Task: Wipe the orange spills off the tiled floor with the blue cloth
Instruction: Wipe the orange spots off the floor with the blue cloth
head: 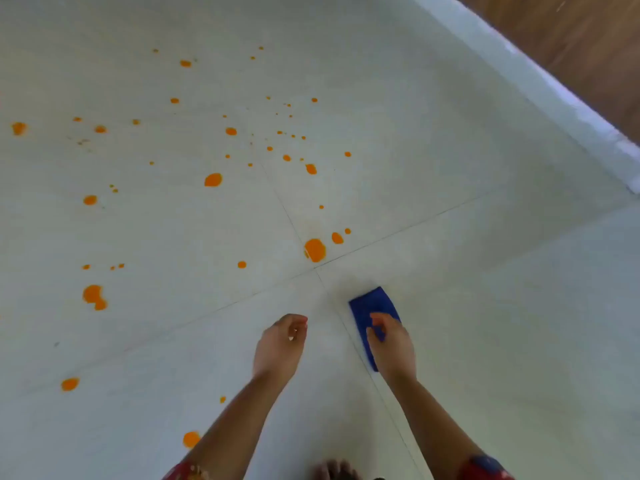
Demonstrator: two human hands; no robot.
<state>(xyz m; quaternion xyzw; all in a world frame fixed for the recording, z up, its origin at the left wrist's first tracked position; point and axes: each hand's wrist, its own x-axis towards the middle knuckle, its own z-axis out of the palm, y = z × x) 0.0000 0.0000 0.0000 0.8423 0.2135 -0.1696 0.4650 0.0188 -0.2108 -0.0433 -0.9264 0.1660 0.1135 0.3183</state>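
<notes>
Orange spills (314,250) dot the tiled floor (485,237), and none look wiped yet. The right hand (391,344) grips the blue cloth (372,303), which seems to hang just above the floor (it is a bit blurry). The left hand (282,342) is loosely curled and holds nothing. The cloth is just to the right of the left hand. Next, I think, it must press down and rub the big spill right ahead

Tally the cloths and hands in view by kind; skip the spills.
blue cloth: 1
hands: 2 (left hand, right hand)
Total: 3
</notes>
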